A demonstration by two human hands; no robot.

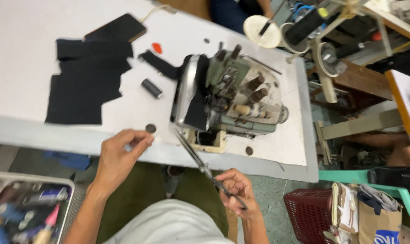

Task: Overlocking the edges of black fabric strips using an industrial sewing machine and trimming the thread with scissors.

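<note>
Head view. Right hand was closed around the handles of the scissors, gripping them below the table's near edge. Long axis of the scissors ran diagonally: handles low and right at the hand, blades pointing up and left, tips just beside the lower front corner of the sewing machine. Whether the blades were parted could not be told.

Left hand lay at the near edge of the table, fingers curled, fingertips drawn together next to a small dark disc; whether they pinched anything could not be told.

Edges and room: the machine sat near the table's right end, with a dark cloth strip running under its left side. Bare white surface lay left of the machine, between it and the black fabric pieces. Both hands worked in the gap between the table edge and the person's lap.

Counts: one pair of scissors, one machine, one dark spool lying on its side, one red scrap, one phone at the far edge. A red basket stood on the floor, right.
</note>
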